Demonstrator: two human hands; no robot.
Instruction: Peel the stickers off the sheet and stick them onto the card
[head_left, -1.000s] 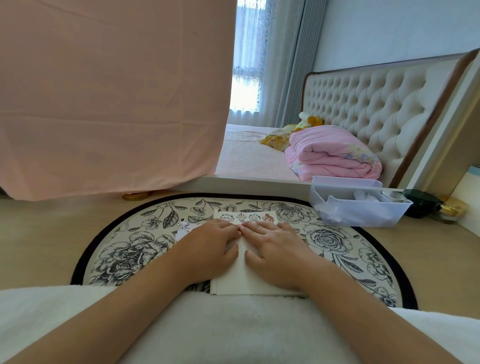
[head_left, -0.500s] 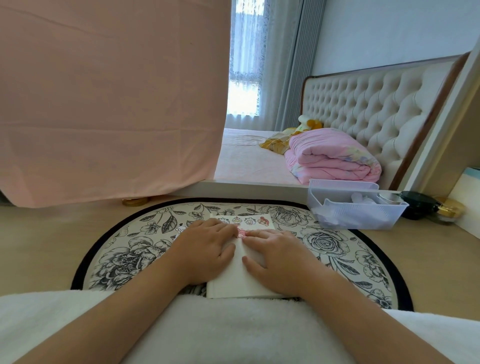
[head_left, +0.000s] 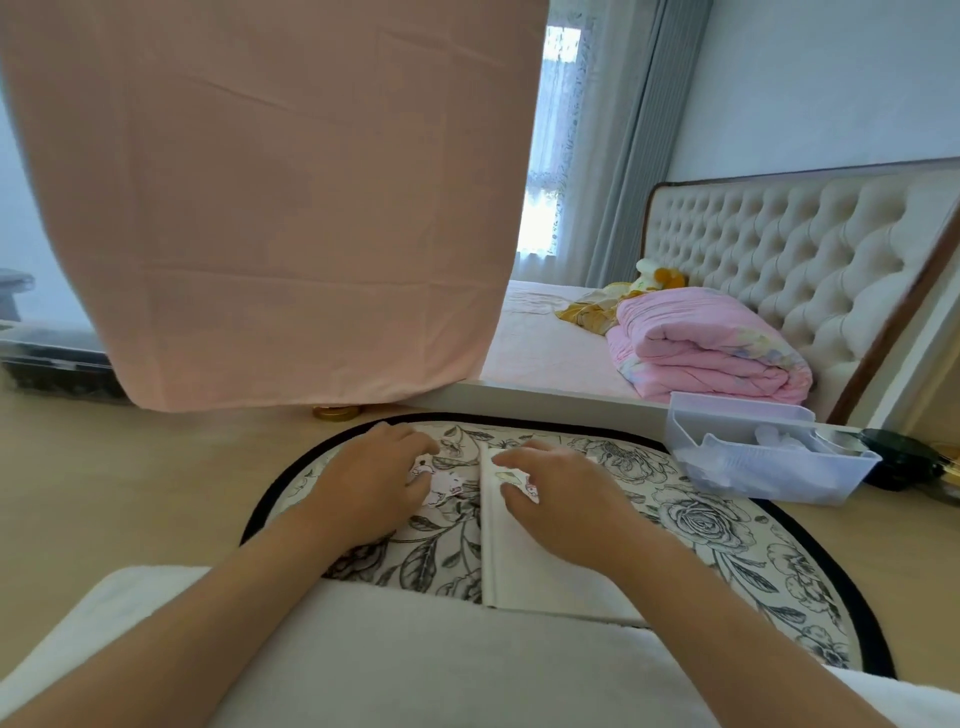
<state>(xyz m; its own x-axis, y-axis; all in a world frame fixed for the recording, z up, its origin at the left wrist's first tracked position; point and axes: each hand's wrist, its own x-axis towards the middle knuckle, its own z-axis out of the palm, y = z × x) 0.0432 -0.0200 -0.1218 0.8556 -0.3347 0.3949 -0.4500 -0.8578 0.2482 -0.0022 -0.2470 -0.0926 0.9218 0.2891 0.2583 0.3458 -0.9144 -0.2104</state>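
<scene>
A white card (head_left: 524, 566) lies on the round floral mat (head_left: 737, 525) in front of me. My right hand (head_left: 566, 499) rests flat on the card's upper part with its fingers spread, and small stickers (head_left: 531, 489) show by its fingertips. To the left of the card lies a sticker sheet (head_left: 448, 487) with pink cartoon figures. My left hand (head_left: 371, 483) lies on that sheet with bent fingers and covers most of it. Whether it pinches a sticker is hidden.
A clear plastic bin (head_left: 769, 457) stands at the mat's right edge, with dark jars (head_left: 904, 460) behind it. A pink cloth (head_left: 291, 208) hangs at the left, with a gold lid (head_left: 336, 413) below it. The bed with a folded pink quilt (head_left: 706, 345) lies behind. A white towel (head_left: 415, 660) covers my lap.
My left hand has moved left off the card onto the sticker sheet. My right hand stays on the card. The view has swung left.
</scene>
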